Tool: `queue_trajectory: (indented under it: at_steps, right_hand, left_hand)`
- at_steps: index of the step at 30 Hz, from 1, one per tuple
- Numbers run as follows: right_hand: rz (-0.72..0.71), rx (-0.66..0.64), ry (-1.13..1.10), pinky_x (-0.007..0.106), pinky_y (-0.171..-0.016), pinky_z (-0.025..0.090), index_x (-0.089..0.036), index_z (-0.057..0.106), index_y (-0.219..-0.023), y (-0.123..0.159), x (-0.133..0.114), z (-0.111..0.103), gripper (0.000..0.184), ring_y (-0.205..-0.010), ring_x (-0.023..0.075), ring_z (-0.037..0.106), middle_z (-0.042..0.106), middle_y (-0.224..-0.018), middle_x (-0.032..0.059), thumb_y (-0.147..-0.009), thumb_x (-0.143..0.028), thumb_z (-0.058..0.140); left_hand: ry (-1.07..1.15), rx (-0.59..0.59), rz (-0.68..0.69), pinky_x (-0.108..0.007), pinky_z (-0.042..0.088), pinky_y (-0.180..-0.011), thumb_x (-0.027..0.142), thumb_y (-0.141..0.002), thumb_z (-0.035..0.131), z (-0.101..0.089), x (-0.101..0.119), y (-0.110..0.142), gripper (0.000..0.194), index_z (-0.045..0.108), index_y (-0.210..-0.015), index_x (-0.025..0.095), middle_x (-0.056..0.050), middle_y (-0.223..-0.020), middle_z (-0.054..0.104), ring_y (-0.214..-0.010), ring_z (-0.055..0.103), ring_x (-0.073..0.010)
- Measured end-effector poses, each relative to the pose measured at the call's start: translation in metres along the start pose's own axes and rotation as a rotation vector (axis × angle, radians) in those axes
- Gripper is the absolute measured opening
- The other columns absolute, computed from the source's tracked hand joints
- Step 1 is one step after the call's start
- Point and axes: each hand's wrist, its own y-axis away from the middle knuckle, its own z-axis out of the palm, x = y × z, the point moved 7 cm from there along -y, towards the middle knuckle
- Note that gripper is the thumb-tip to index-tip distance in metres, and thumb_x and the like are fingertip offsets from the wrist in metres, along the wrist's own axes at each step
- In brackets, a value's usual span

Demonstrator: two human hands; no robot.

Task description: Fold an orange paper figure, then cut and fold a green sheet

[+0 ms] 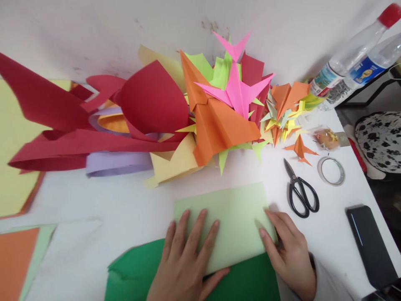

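A pale green sheet of paper lies partly over a dark green sheet at the table's near side. Flat on the pale sheet's left part rests my left hand, its fingers spread and the thumb stretched along the lower edge. At the sheet's right edge, my right hand pinches the paper between thumb and index finger. Black-handled scissors lie beyond my right hand, apart from it.
Folded paper pieces line the wall: red shapes, an orange plane, a pink plane. To the right are a tape roll, a phone and bottles. Orange paper and yellow sheets lie left.
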Motion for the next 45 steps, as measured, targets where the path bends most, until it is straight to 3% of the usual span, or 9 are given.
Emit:
queue_trajectory:
  at_steps: [20, 33, 45]
  right_hand:
    - [-0.014, 0.047, 0.028, 0.037, -0.081, 0.061, -0.016, 0.062, -0.117, 0.0009, -0.0021, -0.0034, 0.029, -0.1, 0.026, 0.068, 0.069, -0.104, 0.0142, -0.091, -0.025, 0.053]
    - [-0.016, 0.023, 0.031, 0.036, -0.083, 0.06, -0.014, 0.061, -0.118, -0.0002, -0.0026, -0.0016, 0.03, -0.102, 0.0255, 0.066, 0.067, -0.106, 0.0147, -0.092, -0.024, 0.052]
    - [-0.005, 0.01, 0.037, 0.035, -0.084, 0.058, -0.012, 0.06, -0.121, 0.0004, -0.0008, -0.0003, 0.032, -0.105, 0.0257, 0.065, 0.066, -0.108, 0.0157, -0.093, -0.026, 0.051]
  left_hand:
    - [-0.009, -0.008, 0.018, -0.062, 0.018, -0.112, 0.058, -0.078, 0.06, 0.0018, 0.0, 0.0002, 0.08, 0.044, -0.142, 0.014, -0.023, -0.147, 0.041, -0.141, 0.02, -0.0469]
    - [-0.012, -0.019, 0.012, -0.061, 0.015, -0.112, 0.057, -0.078, 0.059, 0.0014, 0.0001, -0.0013, 0.088, 0.03, -0.149, 0.015, -0.023, -0.149, 0.036, -0.141, 0.018, -0.0477]
    - [0.04, -0.003, -0.043, -0.061, 0.017, -0.112, 0.056, -0.08, 0.057, 0.0009, -0.0002, -0.0021, 0.076, 0.041, -0.143, 0.017, -0.021, -0.146, 0.041, -0.141, 0.02, -0.0463]
